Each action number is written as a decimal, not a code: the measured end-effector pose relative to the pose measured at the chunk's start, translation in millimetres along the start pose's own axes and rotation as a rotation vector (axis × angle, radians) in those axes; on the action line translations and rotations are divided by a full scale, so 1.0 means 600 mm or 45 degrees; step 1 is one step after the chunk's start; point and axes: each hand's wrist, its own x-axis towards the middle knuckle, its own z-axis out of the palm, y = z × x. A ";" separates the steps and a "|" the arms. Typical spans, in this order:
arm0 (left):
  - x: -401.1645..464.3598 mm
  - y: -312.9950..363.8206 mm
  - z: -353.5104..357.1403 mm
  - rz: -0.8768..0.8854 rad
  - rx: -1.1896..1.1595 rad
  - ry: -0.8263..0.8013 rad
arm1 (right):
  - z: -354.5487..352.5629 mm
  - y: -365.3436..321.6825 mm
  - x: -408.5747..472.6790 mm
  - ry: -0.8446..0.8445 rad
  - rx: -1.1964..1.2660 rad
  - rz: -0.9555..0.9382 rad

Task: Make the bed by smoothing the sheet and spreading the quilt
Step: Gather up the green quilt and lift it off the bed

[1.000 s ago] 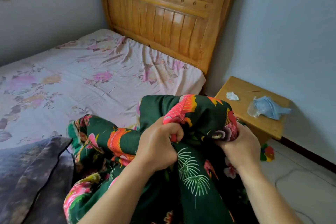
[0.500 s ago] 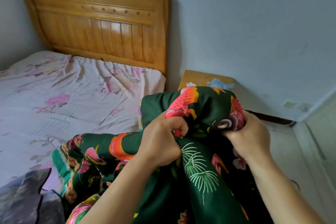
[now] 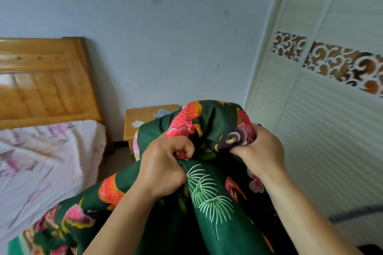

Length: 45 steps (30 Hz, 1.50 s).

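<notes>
A dark green quilt (image 3: 215, 203) with red fish and flower prints is bunched up in front of me, trailing down to the lower left. My left hand (image 3: 163, 170) grips a fold of it in a fist. My right hand (image 3: 259, 151) grips the bunched edge beside it, a little higher. The bed's pale floral sheet (image 3: 41, 163) lies wrinkled at the left, below the wooden headboard (image 3: 45, 83).
A small wooden bedside table (image 3: 136, 118) stands between the bed and the quilt, partly hidden by it. A white sliding wardrobe (image 3: 323, 130) with a carved band fills the right side. A plain grey wall runs behind.
The view has swung to the right: the bed has slid to the left edge and the wardrobe has come in. Both hands keep the same grip on the quilt, held slightly higher.
</notes>
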 end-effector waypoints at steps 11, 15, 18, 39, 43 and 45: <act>0.124 0.236 0.090 0.494 -0.414 -0.085 | -0.290 0.016 0.026 0.464 0.036 -0.106; 0.146 0.368 0.177 0.709 -0.524 -0.122 | -0.441 0.065 0.008 0.669 0.053 -0.133; 0.152 0.467 0.243 0.836 -0.573 -0.135 | -0.549 0.107 -0.011 0.831 0.098 -0.137; 0.144 0.814 0.792 1.091 -0.962 -0.488 | -0.979 0.459 -0.121 1.392 -0.368 0.346; 0.115 0.769 0.922 1.064 -0.791 -0.635 | -0.975 0.569 -0.123 1.274 -0.570 0.605; 0.095 0.750 0.978 1.103 -0.606 -0.713 | -0.972 0.621 -0.126 1.188 -0.672 0.740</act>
